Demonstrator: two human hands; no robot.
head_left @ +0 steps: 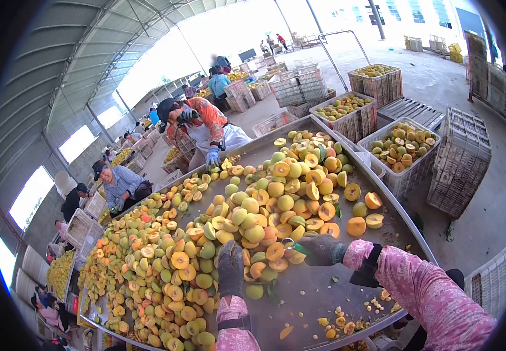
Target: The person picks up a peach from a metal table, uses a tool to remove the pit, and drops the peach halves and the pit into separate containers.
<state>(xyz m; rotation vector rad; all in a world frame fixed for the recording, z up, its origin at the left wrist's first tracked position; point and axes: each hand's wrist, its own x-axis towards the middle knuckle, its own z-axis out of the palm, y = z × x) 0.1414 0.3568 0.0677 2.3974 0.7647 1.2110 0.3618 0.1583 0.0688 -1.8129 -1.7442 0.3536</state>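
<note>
1. The left hand (230, 266), in a dark glove, lies palm down on the heap of peaches (247, 216), its fingers spread a little apart over a whole fruit and a few halves at the near edge of the pile. I cannot tell whether it has closed on any one fruit.
2. The right hand (321, 248), also gloved, has its fingers wrapped round a small tool (291, 244) with a ring-shaped end and a green grip, the ring pointing left towards the peaches just beside the left hand.
3. The work in hand looks to me like pitting: cut halves (323, 210) lie face up all over the steel desk (317, 289), and loose stones (346, 323) sit in a scatter on its near rim by the pink sleeve (428, 292).
4. To do it well, I'd say the left hand should take one fruit clear of the pile and turn its cut face or seam towards the ring, so the tool does not gouge a neighbour.
5. Keep the ring shallow round the stone; going deep would waste flesh.
6. The heap is loose and sloped, so pulling from its foot may set fruit rolling. Lifting from the top seems safer.
7. Across the desk another person (203, 126) in blue gloves works the far side; crates (402, 149) of peaches stand to the right, well apart from both hands.
</note>
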